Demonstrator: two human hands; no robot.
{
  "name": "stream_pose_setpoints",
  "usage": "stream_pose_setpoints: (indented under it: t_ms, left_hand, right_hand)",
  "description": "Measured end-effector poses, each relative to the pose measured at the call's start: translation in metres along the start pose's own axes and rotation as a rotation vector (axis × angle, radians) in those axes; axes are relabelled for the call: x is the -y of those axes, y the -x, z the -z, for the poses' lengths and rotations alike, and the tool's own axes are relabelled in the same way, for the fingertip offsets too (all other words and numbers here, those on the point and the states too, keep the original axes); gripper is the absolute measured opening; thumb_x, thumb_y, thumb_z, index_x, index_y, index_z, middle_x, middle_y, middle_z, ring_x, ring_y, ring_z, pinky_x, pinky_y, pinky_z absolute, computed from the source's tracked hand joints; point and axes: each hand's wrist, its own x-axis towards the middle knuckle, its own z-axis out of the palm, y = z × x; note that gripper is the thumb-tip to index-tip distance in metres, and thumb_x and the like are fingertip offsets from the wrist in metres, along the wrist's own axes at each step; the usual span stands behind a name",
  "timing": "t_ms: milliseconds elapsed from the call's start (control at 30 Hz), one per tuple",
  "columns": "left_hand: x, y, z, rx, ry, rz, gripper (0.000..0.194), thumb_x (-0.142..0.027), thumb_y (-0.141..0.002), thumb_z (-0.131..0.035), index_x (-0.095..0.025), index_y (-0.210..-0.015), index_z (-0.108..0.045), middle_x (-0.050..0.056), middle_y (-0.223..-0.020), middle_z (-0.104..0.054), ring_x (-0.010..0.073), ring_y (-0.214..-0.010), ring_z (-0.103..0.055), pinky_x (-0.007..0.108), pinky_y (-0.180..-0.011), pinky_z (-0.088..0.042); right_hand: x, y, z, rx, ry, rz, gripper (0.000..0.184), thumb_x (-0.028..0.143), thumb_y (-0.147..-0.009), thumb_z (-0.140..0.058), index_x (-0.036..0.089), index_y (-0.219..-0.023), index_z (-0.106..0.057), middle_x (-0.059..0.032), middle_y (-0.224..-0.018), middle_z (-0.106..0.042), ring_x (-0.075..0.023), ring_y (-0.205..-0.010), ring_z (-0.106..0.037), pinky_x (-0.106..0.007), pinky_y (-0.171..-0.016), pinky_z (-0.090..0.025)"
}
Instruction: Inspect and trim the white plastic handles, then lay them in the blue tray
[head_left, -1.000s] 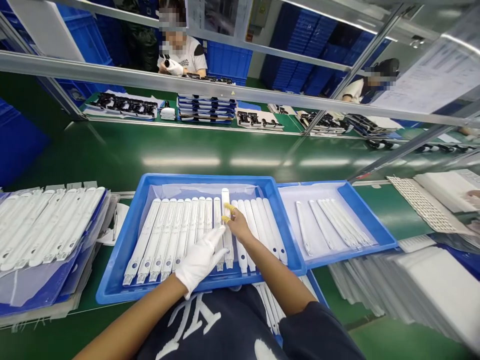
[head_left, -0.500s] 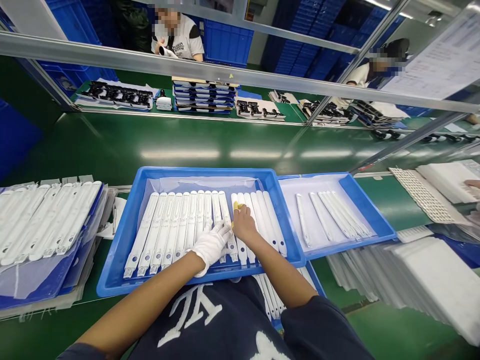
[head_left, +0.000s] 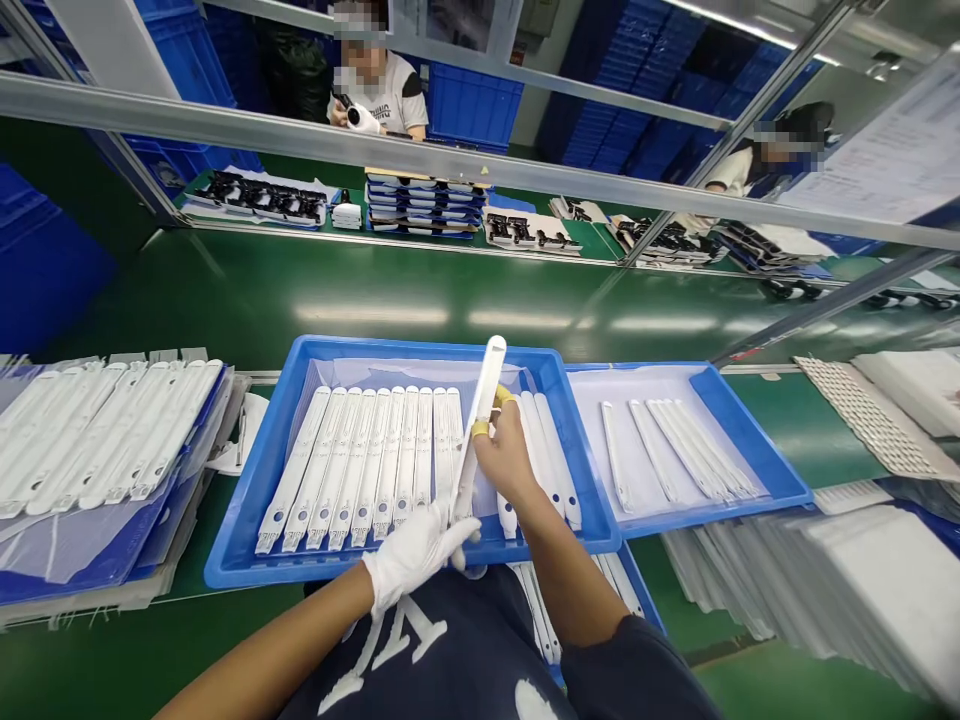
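Rising since the earlier frame, one white strip [head_left: 490, 375] is tilting over the blue tray [head_left: 259, 571] toward its far edge, the right hand [head_left: 507, 455] pinching it. The left hand [head_left: 412, 560] is nearing its lower end, grip unclear; uneven support is risking a slip that scuffs neighbouring strips [head_left: 404, 450].

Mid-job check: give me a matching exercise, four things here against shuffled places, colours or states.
1. left hand
2. right hand
3. raised long white plastic strip
4. beige sheet with rows of small bumps

A. far right of the view
B. yellow covers on fingers
C. tilted, gripped
D. white-gloved

Pairs: 1-D, 2-B, 3-C, 4-A
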Motion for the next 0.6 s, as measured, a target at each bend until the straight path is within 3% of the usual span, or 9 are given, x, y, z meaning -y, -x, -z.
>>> stream_pose_setpoints:
  t_ms: [67,200,267,367,467,600]
  left_hand:
    - [-0.006,0.011,0.004,0.036,0.082,-0.011,0.055,-0.055,-0.105,-0.025,-0.017,-0.099,-0.064,-0.001,-0.06,-0.063,0.0141,-0.051,-0.062,0.027,-0.059,-0.054]
    - [-0.01,0.028,0.018,0.195,0.317,-0.019,0.051,-0.062,-0.101,-0.036,-0.018,-0.105,-0.063,0.0,-0.076,-0.068,0.008,-0.046,-0.054,0.021,-0.051,-0.045]
    - [-0.01,0.034,0.021,0.282,0.403,0.02,0.051,-0.064,-0.098,-0.043,-0.018,-0.104,-0.063,0.0,-0.077,-0.067,0.0073,-0.045,-0.052,0.02,-0.049,-0.043]
    - [-0.007,0.039,0.021,0.311,0.457,0.033,0.053,-0.067,-0.095,-0.048,-0.018,-0.109,-0.063,0.002,-0.081,-0.069,0.0085,-0.049,-0.054,0.022,-0.05,-0.044]
    - [-0.006,0.043,0.019,0.317,0.493,0.01,0.052,-0.065,-0.094,-0.051,-0.019,-0.114,-0.063,0.005,-0.089,-0.071,0.0096,-0.053,-0.057,0.023,-0.052,-0.047]
    - [-0.014,0.049,0.022,0.276,0.499,0.058,0.05,-0.059,-0.091,-0.062,-0.018,-0.12,-0.063,0.003,-0.082,-0.068,0.0124,-0.057,-0.06,0.025,-0.056,-0.05]
  right_hand:
    - [0.018,0.016,0.005,0.1,-0.333,0.102,0.054,0.02,-0.095,-0.044,0.022,-0.148,-0.035,-0.0138,-0.141,-0.053,-0.02,-0.113,-0.064,-0.038,-0.094,-0.057]
    - [0.038,0.041,0.015,0.459,-0.891,0.126,0.044,0.051,-0.098,-0.052,0.026,-0.134,-0.056,-0.0102,-0.126,-0.066,-0.019,-0.096,-0.069,-0.039,-0.09,-0.057]
    - [0.042,0.049,0.017,0.535,-1.0,0.071,0.048,0.062,-0.096,-0.051,0.024,-0.121,-0.066,-0.0095,-0.112,-0.072,-0.0186,-0.089,-0.07,-0.039,-0.087,-0.056]
    - [0.045,0.053,0.018,0.609,-1.066,0.016,0.055,0.069,-0.09,-0.056,0.02,-0.111,-0.072,-0.0083,-0.095,-0.075,-0.0183,-0.081,-0.069,-0.038,-0.085,-0.055]
    - [0.049,0.052,0.018,0.662,-1.106,0.014,0.055,0.068,-0.086,-0.063,0.019,-0.108,-0.073,-0.0055,-0.084,-0.073,-0.0161,-0.076,-0.067,-0.034,-0.081,-0.053]
    - [0.057,0.046,0.018,0.675,-1.201,0.033,0.049,0.059,-0.083,-0.073,0.024,-0.116,-0.071,-0.0002,-0.083,-0.067,-0.0115,-0.07,-0.06,-0.028,-0.072,-0.053]
